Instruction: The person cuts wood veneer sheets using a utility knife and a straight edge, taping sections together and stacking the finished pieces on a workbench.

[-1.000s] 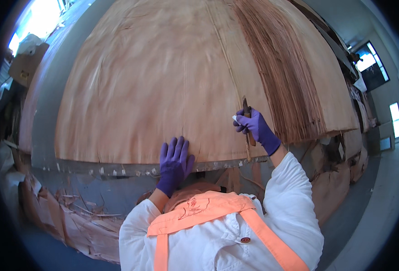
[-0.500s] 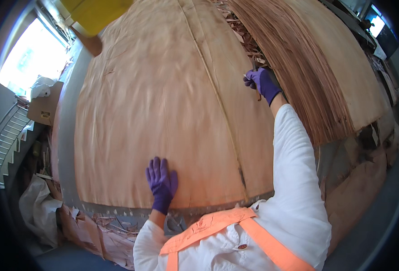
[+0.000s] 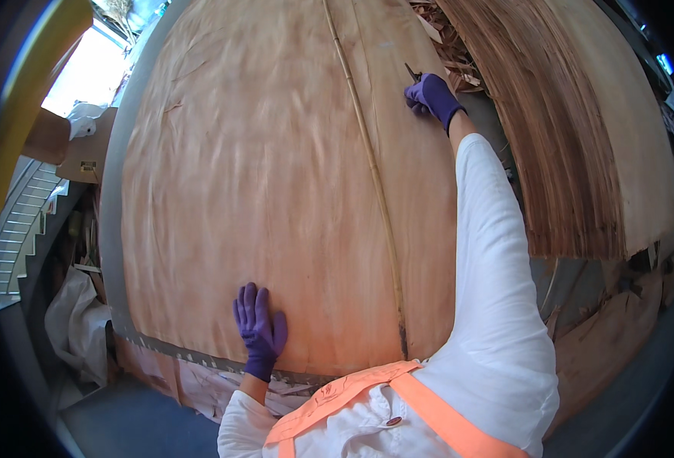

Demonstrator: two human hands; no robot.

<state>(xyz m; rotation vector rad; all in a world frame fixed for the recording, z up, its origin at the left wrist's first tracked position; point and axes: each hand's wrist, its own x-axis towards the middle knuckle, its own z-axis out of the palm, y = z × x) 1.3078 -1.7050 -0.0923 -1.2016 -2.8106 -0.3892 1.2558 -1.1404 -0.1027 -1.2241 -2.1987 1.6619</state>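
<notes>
A broad sheet of wood veneer (image 3: 299, 191), pinkish-brown and slightly rippled, lies before me. Flat near its front edge rests my left hand (image 3: 259, 328), purple-gloved, fingers stretched out and holding nothing. My right hand (image 3: 432, 98), in a matching glove, reaches far out over the sheet's right side. Its fingers are closed round a slim, dark-tipped, knife-like tool (image 3: 412, 72), most of which the glove hides. A long thin bamboo stick (image 3: 373, 164) runs lengthwise along the sheet, left of my right arm.
To the right lies a stack of veneer strips (image 3: 558, 153) beside a paler sheet (image 3: 642, 168). Veneer scraps (image 3: 451, 46) fill the gap at the far end. A yellow shape (image 3: 35, 84) cuts across the upper left. Crumpled white plastic (image 3: 77, 317) hangs at the left.
My right hand has moved farther away and slightly left, over the veneer sheet, with the tool. My left hand still lies flat. The yellow shape has shifted left, and the view has turned somewhat.
</notes>
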